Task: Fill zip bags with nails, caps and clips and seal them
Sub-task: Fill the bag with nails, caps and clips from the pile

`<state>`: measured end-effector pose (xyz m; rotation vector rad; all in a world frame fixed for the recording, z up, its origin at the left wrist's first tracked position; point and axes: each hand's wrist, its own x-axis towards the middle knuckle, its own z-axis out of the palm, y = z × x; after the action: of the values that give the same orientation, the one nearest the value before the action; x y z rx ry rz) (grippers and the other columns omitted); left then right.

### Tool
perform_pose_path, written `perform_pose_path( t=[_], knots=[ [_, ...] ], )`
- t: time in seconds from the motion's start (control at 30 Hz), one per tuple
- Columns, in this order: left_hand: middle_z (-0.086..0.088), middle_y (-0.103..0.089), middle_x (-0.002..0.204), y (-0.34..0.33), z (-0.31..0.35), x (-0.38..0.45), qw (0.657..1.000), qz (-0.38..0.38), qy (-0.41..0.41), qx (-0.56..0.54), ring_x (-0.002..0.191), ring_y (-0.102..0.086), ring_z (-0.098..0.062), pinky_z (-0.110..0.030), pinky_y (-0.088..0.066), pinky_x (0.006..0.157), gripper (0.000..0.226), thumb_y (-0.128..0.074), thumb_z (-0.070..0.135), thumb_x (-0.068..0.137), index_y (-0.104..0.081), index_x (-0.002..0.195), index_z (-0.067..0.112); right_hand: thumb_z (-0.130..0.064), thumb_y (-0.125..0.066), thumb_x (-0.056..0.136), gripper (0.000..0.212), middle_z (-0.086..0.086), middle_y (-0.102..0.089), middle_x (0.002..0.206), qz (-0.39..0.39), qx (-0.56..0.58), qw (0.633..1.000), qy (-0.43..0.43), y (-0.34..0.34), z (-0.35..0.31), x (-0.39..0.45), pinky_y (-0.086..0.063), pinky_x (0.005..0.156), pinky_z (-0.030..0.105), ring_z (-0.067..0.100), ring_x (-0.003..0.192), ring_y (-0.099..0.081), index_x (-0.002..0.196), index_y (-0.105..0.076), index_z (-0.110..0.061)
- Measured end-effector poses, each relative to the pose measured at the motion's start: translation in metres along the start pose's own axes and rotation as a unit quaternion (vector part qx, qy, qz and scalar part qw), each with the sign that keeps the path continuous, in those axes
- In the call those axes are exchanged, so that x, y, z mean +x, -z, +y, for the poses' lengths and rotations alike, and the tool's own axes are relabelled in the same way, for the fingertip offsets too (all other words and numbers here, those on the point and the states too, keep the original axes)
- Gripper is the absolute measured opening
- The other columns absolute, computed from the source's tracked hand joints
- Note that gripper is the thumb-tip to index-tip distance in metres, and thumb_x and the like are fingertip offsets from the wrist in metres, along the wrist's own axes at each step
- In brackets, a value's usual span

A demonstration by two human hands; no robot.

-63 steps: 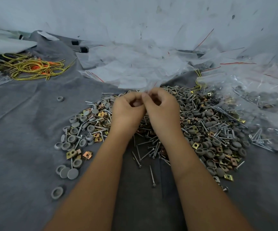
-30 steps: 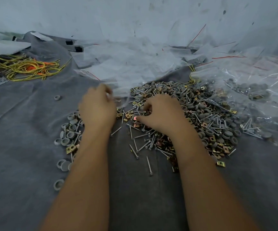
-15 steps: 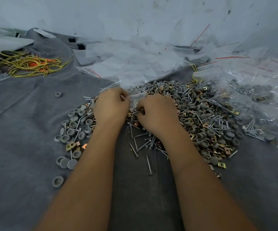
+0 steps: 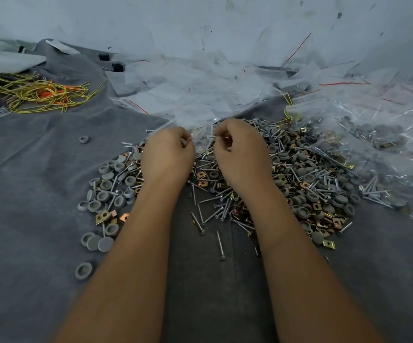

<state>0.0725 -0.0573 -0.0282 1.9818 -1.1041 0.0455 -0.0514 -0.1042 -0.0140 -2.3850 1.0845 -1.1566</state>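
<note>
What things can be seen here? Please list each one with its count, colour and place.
nails: many, silver, heaped at the centre and loose in front
caps: many, grey, in the heap and scattered to its left
clips: many, gold and copper, mixed into the heap
zip bag: one, clear, held between the hands above the heap
empty bags: many, clear with red strips, piled behind the heap
filled bags: several, clear, at the right
cords: a tangle, yellow and orange, far left
cloth: one, grey, under everything
left hand: pinches the bag
right hand: pinches the bag
</note>
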Motion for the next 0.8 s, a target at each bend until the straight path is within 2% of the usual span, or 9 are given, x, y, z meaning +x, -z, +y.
perform_pose_path(
  t=[0.07, 0.17, 0.27, 0.37, 0.47, 0.53, 0.6, 0.7, 0.8],
  knots=[
    [0.001, -0.070, 0.088, 0.001, 0.002, -0.001, 1.000, -0.016, -0.012, 0.012, 0.080, -0.063, -0.023, -0.030, -0.048, 0.066, 0.015, -0.058, 0.025, 0.091, -0.071, 0.097, 0.023, -0.014, -0.061, 0.088, 0.011, 0.001, -0.060, 0.097, 0.001, -0.029, 0.999, 0.031, -0.002, 0.002, -0.001, -0.046, 0.076, 0.031, 0.018, 0.096, -0.054, 0.097, -0.068, -0.014],
    [0.003, -0.068, 0.085, 0.002, 0.006, -0.003, 0.999, -0.035, -0.020, 0.005, 0.082, -0.063, -0.024, -0.033, -0.051, 0.070, 0.014, -0.058, 0.028, 0.090, -0.070, 0.096, 0.026, -0.012, -0.064, 0.088, 0.015, 0.003, -0.057, 0.098, -0.005, -0.067, 0.996, 0.051, -0.007, 0.005, -0.001, -0.037, 0.076, 0.024, 0.020, 0.101, -0.051, 0.101, -0.071, -0.013],
    [0.003, -0.065, 0.075, 0.001, 0.008, -0.005, 0.998, -0.064, -0.020, -0.012, 0.074, -0.061, -0.024, -0.033, -0.048, 0.065, 0.014, -0.055, 0.030, 0.090, -0.069, 0.090, 0.027, -0.005, -0.064, 0.087, 0.027, 0.002, -0.062, 0.099, -0.014, -0.019, 0.999, 0.035, -0.008, 0.004, 0.000, -0.046, 0.081, 0.031, 0.020, 0.098, -0.056, 0.112, -0.066, -0.013],
    [-0.001, -0.058, 0.062, 0.001, 0.007, -0.004, 0.998, -0.062, -0.011, -0.024, 0.065, -0.055, -0.027, -0.032, -0.040, 0.057, 0.021, -0.053, 0.030, 0.090, -0.062, 0.074, 0.020, -0.005, -0.065, 0.087, 0.037, 0.000, -0.063, 0.103, 0.003, 0.032, 0.999, 0.008, -0.005, 0.002, 0.000, -0.052, 0.081, 0.039, 0.019, 0.095, -0.059, 0.121, -0.059, -0.017],
    [-0.007, -0.056, 0.058, 0.000, 0.005, -0.002, 0.998, -0.042, 0.008, -0.051, 0.061, -0.053, -0.029, -0.035, -0.042, 0.058, 0.029, -0.053, 0.026, 0.091, -0.061, 0.069, 0.008, -0.007, -0.063, 0.088, 0.035, 0.002, -0.060, 0.110, 0.061, 0.030, 0.998, -0.012, -0.001, 0.003, 0.001, -0.051, 0.077, 0.040, 0.021, 0.094, -0.059, 0.122, -0.057, -0.017],
    [-0.009, -0.057, 0.059, 0.000, 0.003, -0.001, 0.995, -0.022, 0.025, -0.091, 0.057, -0.051, -0.026, -0.036, -0.044, 0.059, 0.031, -0.053, 0.025, 0.091, -0.062, 0.068, 0.006, -0.006, -0.059, 0.090, 0.029, 0.001, -0.060, 0.108, 0.080, 0.010, 0.996, -0.029, 0.001, 0.007, 0.002, -0.049, 0.073, 0.037, 0.021, 0.093, -0.058, 0.117, -0.060, -0.018],
    [-0.007, -0.063, 0.069, 0.000, 0.002, 0.000, 0.991, 0.000, 0.042, -0.124, 0.062, -0.056, -0.024, -0.035, -0.044, 0.061, 0.027, -0.052, 0.026, 0.093, -0.070, 0.080, 0.012, -0.008, -0.057, 0.091, 0.026, 0.000, -0.061, 0.106, 0.038, -0.025, 0.998, -0.053, 0.002, 0.011, 0.003, -0.048, 0.076, 0.035, 0.021, 0.096, -0.057, 0.112, -0.064, -0.020],
    [0.002, -0.064, 0.078, -0.001, 0.001, 0.000, 0.989, 0.008, 0.052, -0.141, 0.064, -0.057, -0.014, -0.028, -0.040, 0.061, 0.028, -0.052, 0.025, 0.092, -0.071, 0.112, 0.023, -0.017, -0.058, 0.089, 0.028, 0.003, -0.063, 0.115, -0.081, -0.099, 0.990, -0.052, -0.001, 0.014, 0.001, -0.048, 0.091, 0.042, 0.026, 0.108, -0.055, 0.113, -0.069, -0.023],
    [0.006, -0.058, 0.073, -0.004, -0.002, 0.001, 0.993, -0.011, 0.035, -0.115, 0.059, -0.050, -0.007, -0.027, -0.034, 0.056, 0.028, -0.053, 0.025, 0.091, -0.070, 0.114, 0.025, -0.030, -0.055, 0.086, 0.032, 0.003, -0.057, 0.116, -0.159, -0.181, 0.970, -0.027, -0.003, 0.010, -0.002, -0.038, 0.093, 0.040, 0.028, 0.114, -0.045, 0.114, -0.070, -0.027]
  ],
)
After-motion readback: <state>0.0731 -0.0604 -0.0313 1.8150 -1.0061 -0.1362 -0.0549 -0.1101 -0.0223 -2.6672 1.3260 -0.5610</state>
